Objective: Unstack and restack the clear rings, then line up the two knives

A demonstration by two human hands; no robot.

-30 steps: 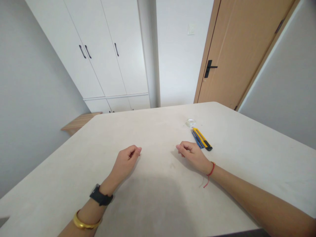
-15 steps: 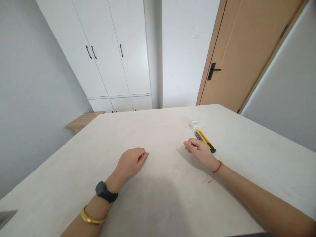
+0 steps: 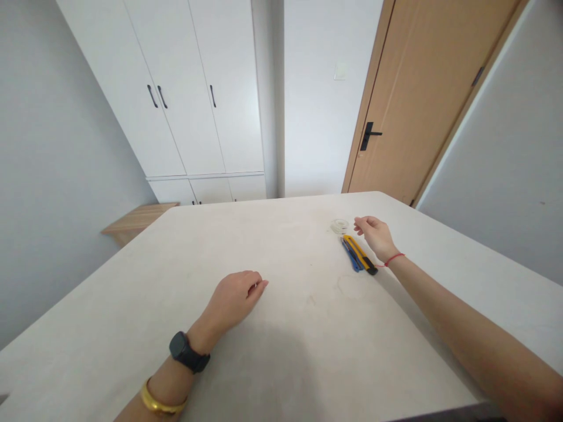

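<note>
On the pale stone-coloured tabletop [image 3: 132, 305], head view: right hand [image 3: 376, 237] half-open, empty, just beside a clear round tape roll [image 3: 339, 226] and yellow-and-black utility knife [image 3: 359, 254]; left hand [image 3: 231, 300] loosely curled, empty, well apart. Risk: a low, careless reach could knock the roll or shift the knife against the slim blue tool [image 3: 350, 257].

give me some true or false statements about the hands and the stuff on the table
1. The red string bracelet is on the right wrist. True.
2. The black watch is on the right wrist. False: it is on the left wrist.
3. The right hand grips the yellow utility knife. False: it holds nothing visible and is just past the knife, near the clear round object.
4. A blue tool lies alongside the yellow utility knife. True.
5. The clear round object sits on the wooden shelf. False: it is on the pale table.
6. The left hand rests on the pale table with its fingers curled. True.
</note>
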